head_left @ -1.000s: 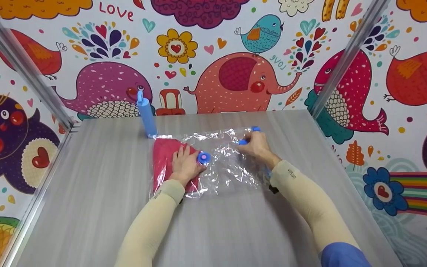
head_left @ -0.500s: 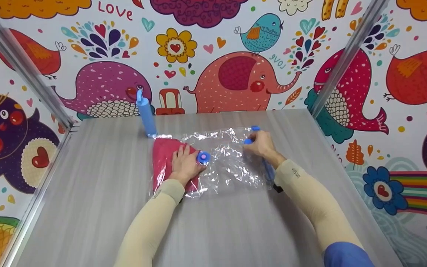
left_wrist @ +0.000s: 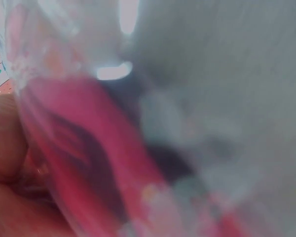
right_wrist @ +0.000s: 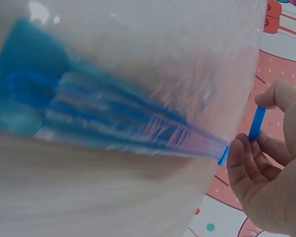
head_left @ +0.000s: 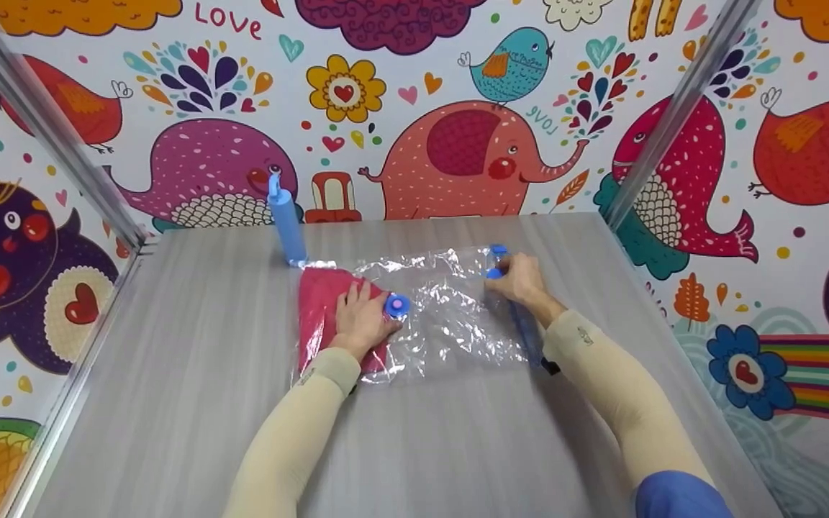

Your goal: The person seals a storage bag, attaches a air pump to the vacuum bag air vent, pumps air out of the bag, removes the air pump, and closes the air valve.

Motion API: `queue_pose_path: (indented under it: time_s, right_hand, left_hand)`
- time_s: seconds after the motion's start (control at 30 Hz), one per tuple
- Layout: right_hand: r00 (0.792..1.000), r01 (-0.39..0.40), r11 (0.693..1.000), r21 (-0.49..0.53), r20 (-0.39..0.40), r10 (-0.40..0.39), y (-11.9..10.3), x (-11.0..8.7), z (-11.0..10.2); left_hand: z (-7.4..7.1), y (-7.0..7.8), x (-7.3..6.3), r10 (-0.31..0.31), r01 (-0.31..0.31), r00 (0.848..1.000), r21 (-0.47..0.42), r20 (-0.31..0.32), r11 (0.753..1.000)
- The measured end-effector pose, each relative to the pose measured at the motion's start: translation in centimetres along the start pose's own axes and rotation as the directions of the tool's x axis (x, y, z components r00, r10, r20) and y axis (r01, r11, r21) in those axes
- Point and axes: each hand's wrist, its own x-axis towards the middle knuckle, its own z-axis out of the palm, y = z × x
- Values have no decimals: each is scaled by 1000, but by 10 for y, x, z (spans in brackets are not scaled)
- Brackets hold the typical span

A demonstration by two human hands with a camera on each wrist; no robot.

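Observation:
A clear plastic storage bag (head_left: 450,316) lies flat, with folded red cloth (head_left: 316,306) inside its left part. My left hand (head_left: 362,316) rests on the bag over the cloth, fingers spread, beside a round blue valve (head_left: 397,306) with a pink centre. In the left wrist view, the red cloth (left_wrist: 89,143) shows blurred through the plastic. Above the bag's right end, my right hand (head_left: 519,279) pinches a small flat blue cap (right_wrist: 257,122) between thumb and fingers, seen edge-on in the right wrist view. A blue zip strip (right_wrist: 123,116) runs along that end of the bag.
A light-blue hand pump (head_left: 287,226) stands upright behind the bag's left corner. A blue clip (head_left: 499,250) sits at the far right corner of the bag. Patterned walls and metal posts (head_left: 645,122) bound the grey table (head_left: 191,345) at back and sides.
My right hand has moved a little to the right with the blue cap, uncovering more of the zip strip. My left hand has stayed in place on the bag.

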Motion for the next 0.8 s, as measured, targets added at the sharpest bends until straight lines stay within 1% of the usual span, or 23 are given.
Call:
queue_pose_path:
  time_s: [0.3, 0.37, 0.53, 0.67, 0.8]
  right_hand:
    - [1000, -25, 999, -21, -8, 25, 12, -1, -10]
    - [999, -52, 999, -3, 2, 52, 15, -2, -13]
    - [994, -111, 993, 46, 15, 110, 21, -4, -19]
    - [991, -132, 989, 62, 7, 132, 28, -6, -22]
    - [989, -150, 987, 56, -3, 150, 35, -6, -24]
  left_hand:
    - [4, -2, 0, 22, -21, 999, 26, -38, 999]
    - [4, -2, 0, 21, -20, 999, 27, -40, 999]
    - [3, -1, 1, 13, -12, 1000, 11, -27, 1000]
    - [2, -2, 1, 6, -6, 1000, -1, -10, 1000]
    - [2, -2, 3, 7, -7, 1000, 2, -6, 1000]
